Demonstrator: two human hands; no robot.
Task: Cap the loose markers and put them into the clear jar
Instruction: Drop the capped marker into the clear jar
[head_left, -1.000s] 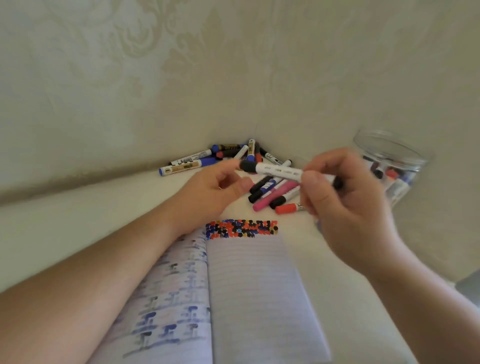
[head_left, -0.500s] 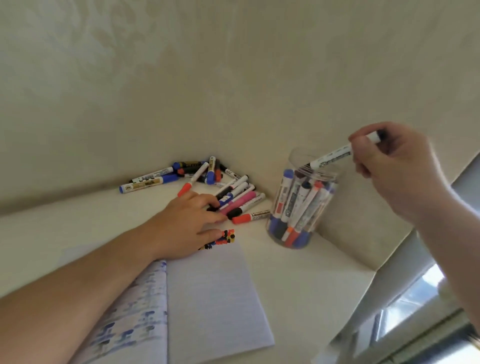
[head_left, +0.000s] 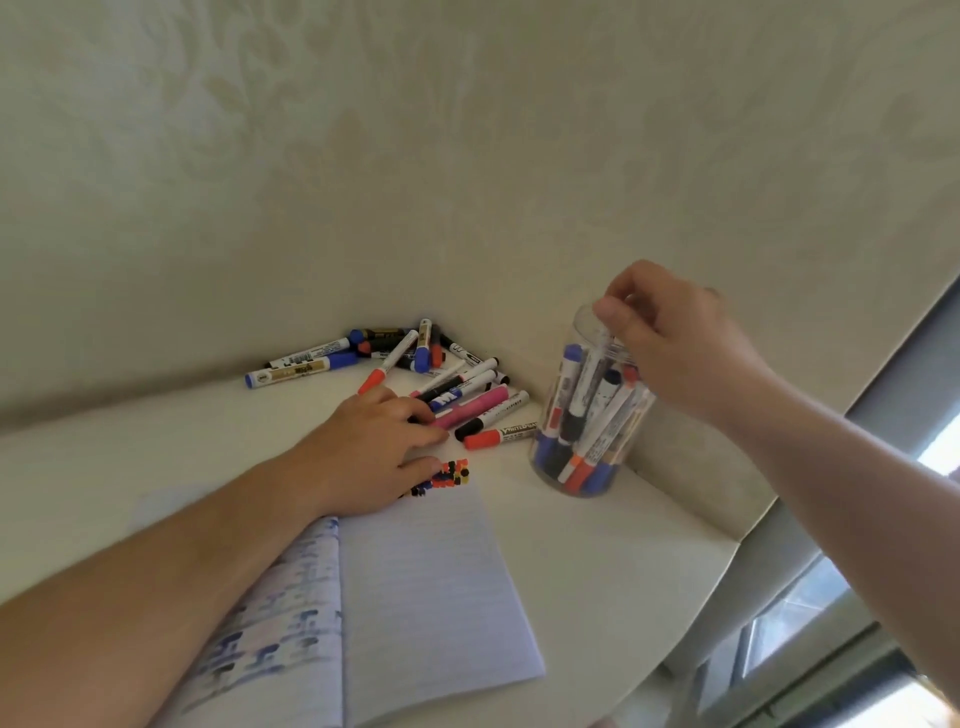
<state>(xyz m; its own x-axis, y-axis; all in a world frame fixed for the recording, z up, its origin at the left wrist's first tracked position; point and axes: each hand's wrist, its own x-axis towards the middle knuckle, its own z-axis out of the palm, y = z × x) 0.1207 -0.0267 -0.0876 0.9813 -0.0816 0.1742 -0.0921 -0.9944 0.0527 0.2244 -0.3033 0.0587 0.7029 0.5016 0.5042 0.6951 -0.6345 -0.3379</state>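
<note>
The clear jar (head_left: 626, 452) stands upright at the right of the white table and holds several capped markers. My right hand (head_left: 670, 343) is at the jar's mouth, thumb and fingers pinched together over a white marker (head_left: 589, 371) that points down into the jar. My left hand (head_left: 363, 452) lies flat on the table, its fingertips touching a pink marker (head_left: 480, 404) at the near edge of the loose pile (head_left: 395, 353). A red-capped marker (head_left: 498, 435) lies between the pile and the jar.
An open lined notebook (head_left: 431, 587) with coloured dots along its top lies under my left forearm. The wall closes in behind the pile and the jar. The table's rounded edge (head_left: 691, 618) runs on the right, with a window frame (head_left: 810, 623) beyond it.
My right hand carried the white marker from in front of me to the jar and lowered it into the mouth. My left hand dropped to the table and reached to the pile.
</note>
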